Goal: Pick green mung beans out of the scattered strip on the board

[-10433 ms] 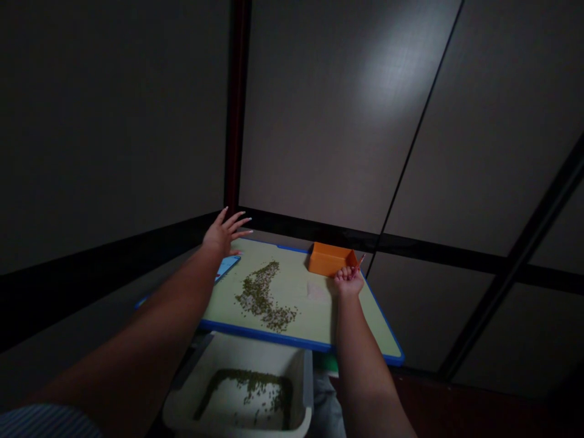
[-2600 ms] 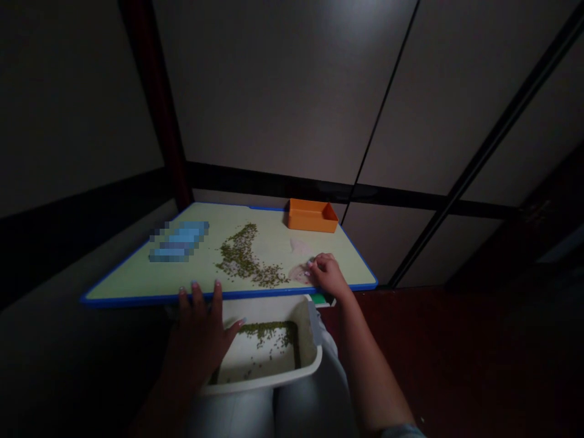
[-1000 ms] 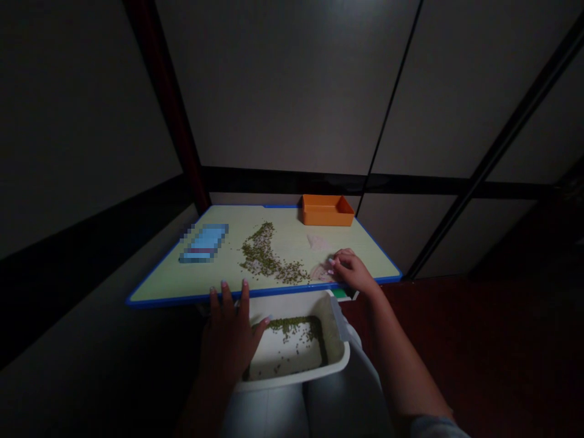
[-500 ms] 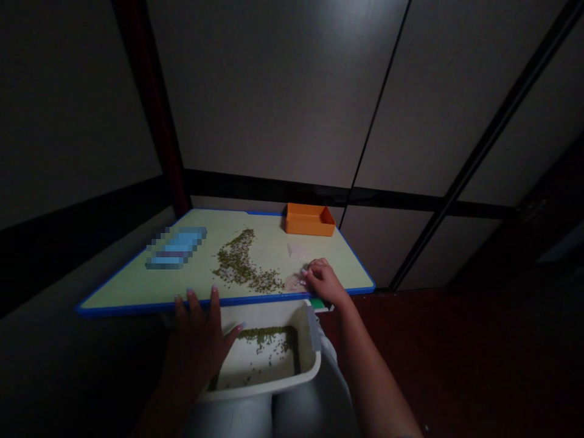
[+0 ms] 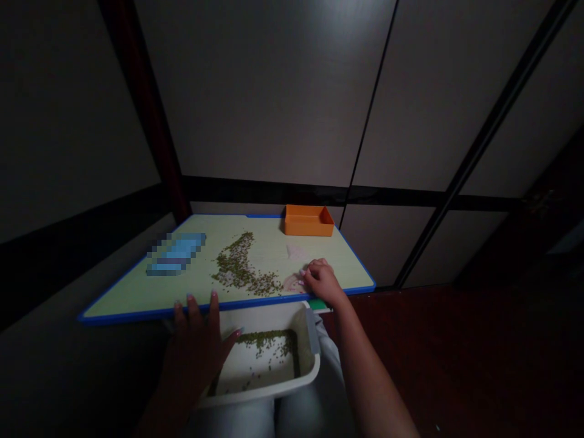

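Note:
My left hand (image 5: 196, 334) is spread open, its fingertips at the table's blue front edge and its thumb over a white tub (image 5: 262, 395). Small green beans (image 5: 233, 264), like mung beans, lie scattered in a curved patch on the pale yellow tabletop (image 5: 150, 298). Just right of that patch, my right hand (image 5: 320, 280) rests on the table with its fingers curled and pinched together. Whatever sits between those fingertips, if anything, is too small to see. More green beans (image 5: 269, 337) lie in the tub, mostly along its far and right sides.
An orange open box (image 5: 309, 226) stands at the table's back right. A blurred-out blue rectangular object (image 5: 177, 254) lies on the left. The tub is on my lap, under the front edge. Behind the table rise tall panels (image 5: 264, 97).
The view has tilted slightly. Both hands keep nearly the same places and poses, and the beans look unchanged.

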